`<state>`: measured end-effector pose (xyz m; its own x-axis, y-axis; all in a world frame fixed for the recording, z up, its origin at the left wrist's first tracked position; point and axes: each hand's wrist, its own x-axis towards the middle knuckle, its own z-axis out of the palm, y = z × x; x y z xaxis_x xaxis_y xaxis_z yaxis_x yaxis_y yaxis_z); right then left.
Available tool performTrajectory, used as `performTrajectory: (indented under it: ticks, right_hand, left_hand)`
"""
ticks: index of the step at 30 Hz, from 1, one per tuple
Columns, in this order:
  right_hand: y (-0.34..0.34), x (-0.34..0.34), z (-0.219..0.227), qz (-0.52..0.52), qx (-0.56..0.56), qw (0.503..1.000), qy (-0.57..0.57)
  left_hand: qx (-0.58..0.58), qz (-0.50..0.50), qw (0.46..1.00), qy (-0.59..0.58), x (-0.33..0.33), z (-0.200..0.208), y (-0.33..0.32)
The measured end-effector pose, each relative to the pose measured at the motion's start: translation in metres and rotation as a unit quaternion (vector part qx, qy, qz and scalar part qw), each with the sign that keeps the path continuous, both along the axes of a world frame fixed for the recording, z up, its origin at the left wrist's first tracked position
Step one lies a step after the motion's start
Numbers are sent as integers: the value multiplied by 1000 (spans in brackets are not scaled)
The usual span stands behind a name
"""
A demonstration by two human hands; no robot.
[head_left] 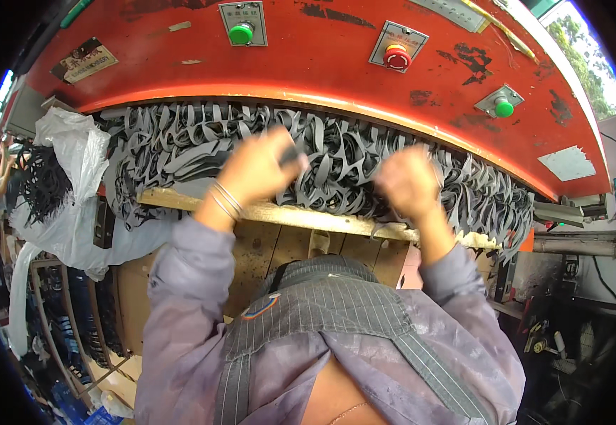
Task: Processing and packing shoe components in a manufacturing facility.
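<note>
Both fists buried in the scrap (336, 159), a tangled grey mass of die-cut strips heaped along the wooden ledge (301, 216) under the red press (308, 60). Left hand (255, 170), at about ten o'clock from the chest, clenched round a dark strip end. Right hand (407, 180), at about one o'clock, curled tight into the heap; no telling whether anything is actually pinched inside that fist.

Best done, by the look of it, by taking a fair bunch rather than single strands, pulling toward six o'clock along the ledge, and keeping knuckles low and clear of the press mouth at twelve. Better also to loosen snags sideways than to yank, since the strips interlock.

Fingertips hidden in the tangle. Depth of the heap behind the front edge not visible. White sack (74, 152) at nine o'clock partly cut off, contents dark and unclear. Three buttons (240, 33) on the press face; labels too small to read. Lower right corner murky.
</note>
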<state>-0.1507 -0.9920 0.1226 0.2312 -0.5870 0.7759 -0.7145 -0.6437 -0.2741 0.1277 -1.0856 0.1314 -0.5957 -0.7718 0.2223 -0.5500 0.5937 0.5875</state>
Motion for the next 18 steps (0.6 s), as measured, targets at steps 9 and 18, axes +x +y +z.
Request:
performTrajectory:
  ticks: [9, 18]
  right_hand:
    - [66, 71, -85, -128, 268, 939, 172]
    - [91, 73, -36, -19, 500, 830, 246]
  left_hand:
    - [-63, 26, 992, -108, -22, -70, 93]
    - [105, -77, 957, -260, -6, -40, 110]
